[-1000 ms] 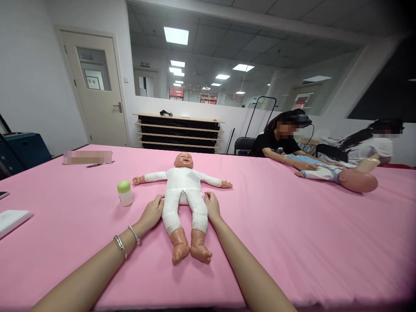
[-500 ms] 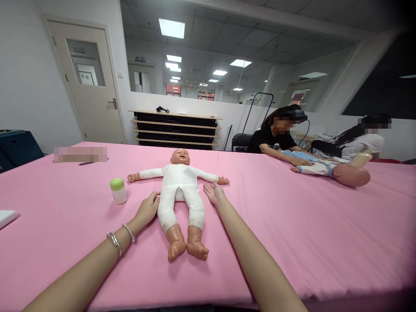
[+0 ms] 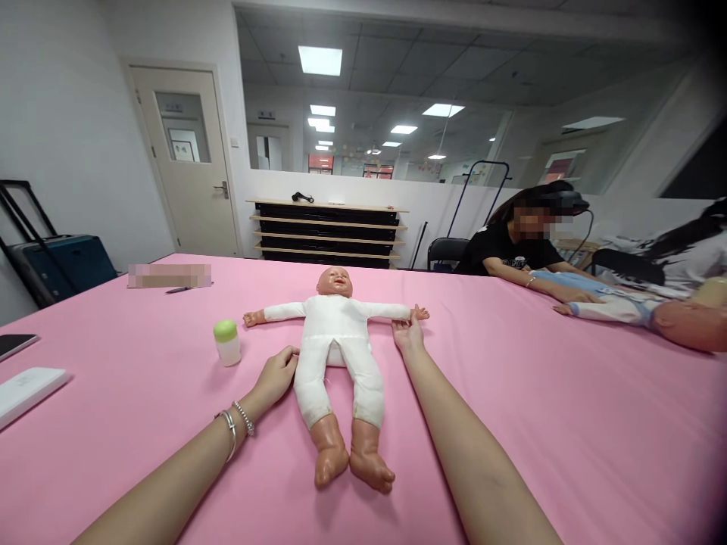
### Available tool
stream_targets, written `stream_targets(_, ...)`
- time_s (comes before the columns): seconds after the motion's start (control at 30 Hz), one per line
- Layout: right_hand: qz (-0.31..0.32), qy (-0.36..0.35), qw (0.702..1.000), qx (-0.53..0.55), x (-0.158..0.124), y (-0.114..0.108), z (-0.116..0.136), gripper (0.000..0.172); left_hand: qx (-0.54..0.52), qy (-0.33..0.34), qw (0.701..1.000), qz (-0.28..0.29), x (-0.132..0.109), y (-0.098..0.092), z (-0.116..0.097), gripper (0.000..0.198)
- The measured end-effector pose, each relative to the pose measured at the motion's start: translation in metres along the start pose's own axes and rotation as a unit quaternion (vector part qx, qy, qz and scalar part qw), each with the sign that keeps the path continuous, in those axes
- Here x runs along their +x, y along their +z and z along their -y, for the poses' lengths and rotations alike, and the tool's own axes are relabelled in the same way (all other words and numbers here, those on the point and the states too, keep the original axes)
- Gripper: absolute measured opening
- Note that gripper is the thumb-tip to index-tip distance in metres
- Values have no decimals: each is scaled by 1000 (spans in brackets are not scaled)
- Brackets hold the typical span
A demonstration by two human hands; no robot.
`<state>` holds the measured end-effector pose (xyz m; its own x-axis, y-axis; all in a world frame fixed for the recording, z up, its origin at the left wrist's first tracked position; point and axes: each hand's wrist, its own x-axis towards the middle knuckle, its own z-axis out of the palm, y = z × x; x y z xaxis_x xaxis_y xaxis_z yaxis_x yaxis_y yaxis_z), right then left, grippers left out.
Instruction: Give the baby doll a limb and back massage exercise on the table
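Left hand [image 3: 276, 376] lies relaxed at your 11 o'clock, fingers loosely curved, gripping nothing, just beside the hip of the baby doll [image 3: 335, 356]. Two silver bracelets [image 3: 237, 418] sit on that wrist. Right hand [image 3: 407, 334] is open, fingers reaching to the doll's outstretched plastic hand [image 3: 419, 312] at about 1 o'clock; it looks like contact but you can't tell for sure, and nothing is gripped.

Doll lies on its back at 12 o'clock on the pink table cloth [image 3: 511, 424], white cloth body, arms spread, head away from you, plastic feet toward you, between your forearms. Green-capped jar [image 3: 226, 343] stands upright at 11 o'clock, just past your left hand, apart from the doll's arm.

Further out at 10 o'clock: white flat box [image 3: 28, 393], phone [image 3: 14, 346], then pen [image 3: 179, 289] by a blurred sheet [image 3: 169, 275]. Co-worker in a black T-shirt [image 3: 511, 248] sits at 1 o'clock, hands [image 3: 573, 297] on a second doll [image 3: 690, 325] in blue and white clothes. Cream-coloured bottle [image 3: 712, 291] is at the frame edge, 2 o'clock. Another person in white [image 3: 690, 257] is behind. Shelf unit [image 3: 326, 231] and door [image 3: 185, 159] stand beyond the table.
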<state>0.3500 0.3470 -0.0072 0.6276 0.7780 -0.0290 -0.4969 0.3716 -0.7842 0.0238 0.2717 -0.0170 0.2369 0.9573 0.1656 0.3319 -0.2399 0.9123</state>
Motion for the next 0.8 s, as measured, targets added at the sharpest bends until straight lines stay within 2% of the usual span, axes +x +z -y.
stream_targets(0.13,-24,19,999,14,-9,-13,2,22,27,-3,1000,-2,0,1,0,27)
stream_targets(0.27,-34,31,996,75,-19,-14,5,27,42,-7,999,-8,-3,1,0,26)
stream_targets(0.33,-45,24,994,97,-21,-13,6,30,59,-11,997,-54,-3,1,-2,29)
stream_targets(0.4,-60,14,994,87,-20,-10,6,35,92,15,988,-124,1,2,-10,33)
stream_targets(0.47,-64,-2,997,51,-19,-8,4,40,128,83,973,-172,10,8,-28,35)
stream_targets(0.5,-60,-16,998,24,-18,-7,2,42,138,123,967,-177,17,14,-41,34)
stream_targets(0.53,-54,-33,998,-7,-17,-6,-1,42,135,158,962,-177,26,22,-55,33)
stream_targets(0.63,-46,-93,992,-78,-17,-3,-9,36,102,233,961,-110,63,64,-100,32)
stream_targets(0.7,-46,-112,989,-83,-17,-3,-12,32,87,235,968,-29,92,102,-120,36)
stream_targets(0.8,-26,-129,987,-90,-15,-7,-17,29,1,192,981,32,128,160,-126,43)
